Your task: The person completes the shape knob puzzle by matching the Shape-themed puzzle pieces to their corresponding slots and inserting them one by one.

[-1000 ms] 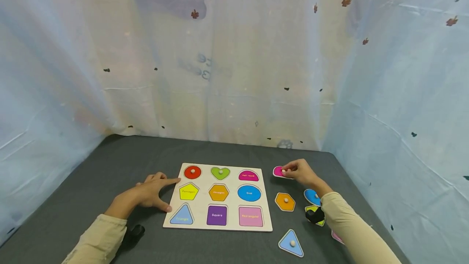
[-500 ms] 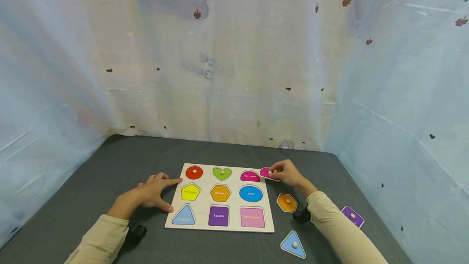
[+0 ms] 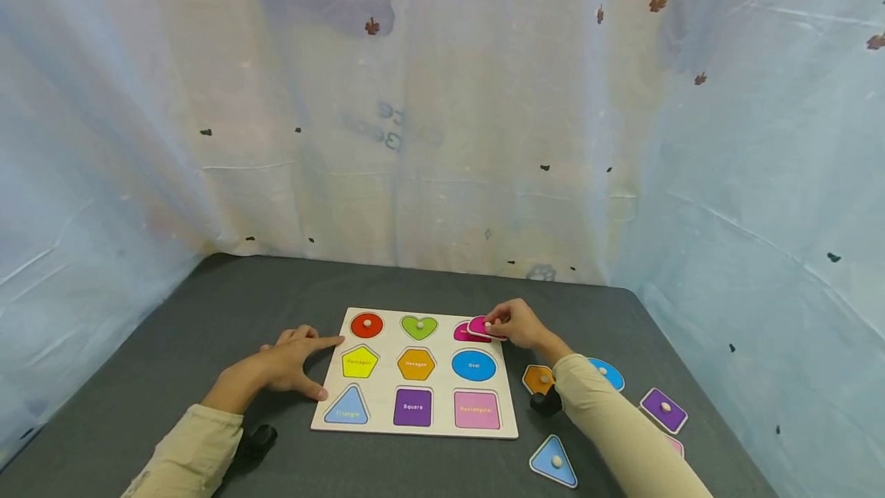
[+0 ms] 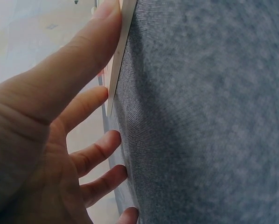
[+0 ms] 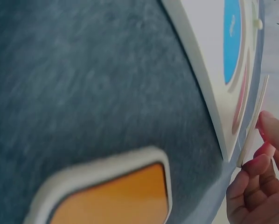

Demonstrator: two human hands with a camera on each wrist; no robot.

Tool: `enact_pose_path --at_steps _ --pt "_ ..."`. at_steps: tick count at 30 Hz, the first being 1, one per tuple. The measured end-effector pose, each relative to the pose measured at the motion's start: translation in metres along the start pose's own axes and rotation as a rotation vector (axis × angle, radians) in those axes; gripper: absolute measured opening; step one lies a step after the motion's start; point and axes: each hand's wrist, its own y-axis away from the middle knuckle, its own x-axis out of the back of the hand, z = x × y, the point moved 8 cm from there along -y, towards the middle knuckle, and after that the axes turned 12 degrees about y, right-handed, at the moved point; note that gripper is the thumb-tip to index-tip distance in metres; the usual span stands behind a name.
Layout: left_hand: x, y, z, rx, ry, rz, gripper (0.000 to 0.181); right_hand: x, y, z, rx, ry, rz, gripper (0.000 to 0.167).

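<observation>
A white wooden shape puzzle board [image 3: 442, 376] lies on the table, its recesses labelled and coloured. My left hand [image 3: 285, 366] is spread at the board's left side, thumb and index fingertip touching its edge; the left wrist view shows the thumb [image 4: 79, 60] against the board's side. With my right hand [image 3: 522, 325] I pinch the knob of a magenta half-round puzzle piece [image 3: 476, 325]. It hovers over the board's top right corner, partly covering the half-round recess [image 3: 462, 332]. In the right wrist view this piece [image 5: 254, 121] appears edge-on, tilted above the board.
A red circle [image 3: 359, 324] and a green heart [image 3: 411, 327] sit in the board's top row. Right of the board lie an orange hexagon [image 3: 533, 379], blue triangle [image 3: 549, 469], blue oval [image 3: 611, 376], purple square [image 3: 662, 403] and a partly hidden pink piece [image 3: 676, 446].
My right hand has carried the half-round piece left from the table to over its matching recess, uncovering the purple square. My left hand stays at the board's edge.
</observation>
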Motion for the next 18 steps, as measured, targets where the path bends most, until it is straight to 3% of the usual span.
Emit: enact_pose_path --at_steps 18 --pt "-0.001 0.001 0.001 -0.001 0.007 0.007 0.099 -0.021 -0.012 -0.012 0.005 0.052 -0.007 0.012"
